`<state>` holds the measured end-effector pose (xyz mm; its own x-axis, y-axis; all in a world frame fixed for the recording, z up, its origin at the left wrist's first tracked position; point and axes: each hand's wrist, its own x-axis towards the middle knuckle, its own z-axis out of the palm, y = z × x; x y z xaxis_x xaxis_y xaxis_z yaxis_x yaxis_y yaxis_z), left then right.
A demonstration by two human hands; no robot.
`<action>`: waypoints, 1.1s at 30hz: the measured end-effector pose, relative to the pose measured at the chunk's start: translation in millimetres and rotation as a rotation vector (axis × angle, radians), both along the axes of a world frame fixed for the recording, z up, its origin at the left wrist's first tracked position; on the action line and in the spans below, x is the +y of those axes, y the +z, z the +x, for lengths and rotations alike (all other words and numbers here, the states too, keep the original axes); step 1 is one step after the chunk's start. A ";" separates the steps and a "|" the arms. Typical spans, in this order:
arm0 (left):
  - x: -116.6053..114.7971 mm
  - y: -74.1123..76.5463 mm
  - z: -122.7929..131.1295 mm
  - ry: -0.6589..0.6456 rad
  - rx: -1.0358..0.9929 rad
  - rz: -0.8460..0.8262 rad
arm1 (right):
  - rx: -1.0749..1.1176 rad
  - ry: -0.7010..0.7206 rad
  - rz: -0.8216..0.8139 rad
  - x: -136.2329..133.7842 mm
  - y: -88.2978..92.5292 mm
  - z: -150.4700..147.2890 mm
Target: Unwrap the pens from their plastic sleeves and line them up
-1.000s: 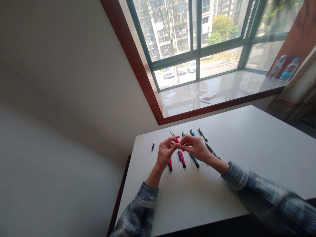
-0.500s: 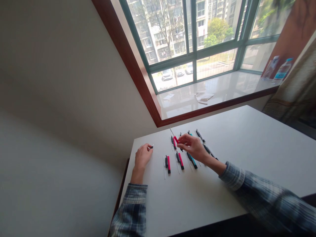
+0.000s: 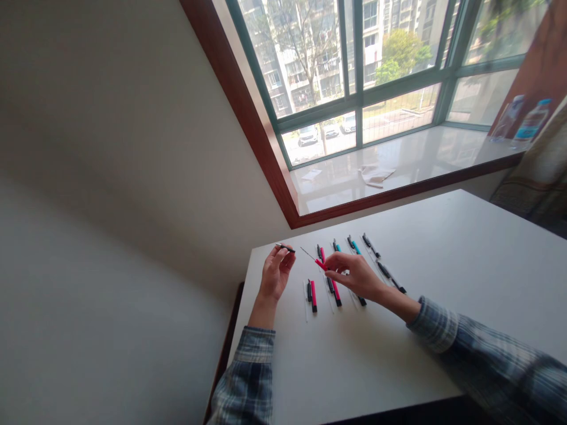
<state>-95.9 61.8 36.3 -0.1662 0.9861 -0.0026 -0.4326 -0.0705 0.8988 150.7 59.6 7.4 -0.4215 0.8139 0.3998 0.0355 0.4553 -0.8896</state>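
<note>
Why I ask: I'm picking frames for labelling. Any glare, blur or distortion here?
Head view: daylight from the window glares off the sill, the wall is dim. Head view: the wide lens slants the window frame and table edges. Head view: left hand with black part and right hand with red pen look small, slightly soft.

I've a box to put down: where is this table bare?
The table is bare right of the pen rows, out toward the windowsill, and along the near edge between the left sleeve and right sleeve. It is crowded around those rows, where the left hand holds a black piece and the right hand a red pen.
</note>
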 end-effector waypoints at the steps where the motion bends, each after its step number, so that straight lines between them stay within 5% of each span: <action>1: -1.0 0.6 1.6 0.004 -0.048 0.010 | -0.007 -0.002 0.005 0.1 -0.8 -0.1; 22: -8.7 4.0 13.1 -0.056 -0.237 0.012 | -0.055 0.002 -0.005 -1.8 -0.2 0.5; 33: -10.2 5.0 12.1 -0.060 -0.088 0.023 | -0.067 0.021 -0.014 -1.9 0.6 1.2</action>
<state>-83.9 51.6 41.3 -0.1067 0.9943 0.0078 -0.5137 -0.0619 0.8557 151.9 57.6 8.0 -0.4640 0.8100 0.3585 0.0863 0.4441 -0.8918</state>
